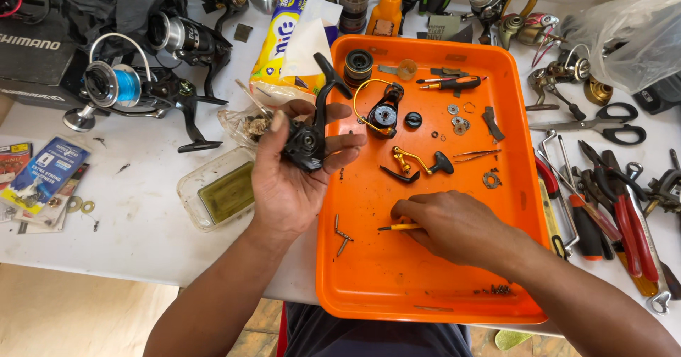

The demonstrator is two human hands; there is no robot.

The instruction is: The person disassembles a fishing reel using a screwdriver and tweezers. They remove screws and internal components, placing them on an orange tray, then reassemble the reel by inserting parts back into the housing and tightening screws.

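My left hand (pixel 294 180) is raised over the left rim of an orange tray (pixel 397 279) and grips a black fishing reel body (pixel 312 134), its stem pointing up. My right hand (pixel 450 226) rests palm down inside the tray, fingers closed on a thin yellow-handled tool (pixel 396 226). In the tray lie a black and gold rotor with bail wire (pixel 383 112), a gold handle arm with black knob (pixel 418 162), a black spool (pixel 359 63), a small orange-handled screwdriver (pixel 454 82), washers (pixel 457 119) and small screws.
On the white table (pixel 142 208): a clear plastic box (pixel 216 194) left of the tray, spinning reels (pixel 128 87) at back left, a yellow tissue pack (pixel 284 45), bottles behind the tray, scissors (pixel 603 126), red-handled pliers (pixel 624 215) and screwdrivers on the right, hook packets (pixel 42 180) far left.
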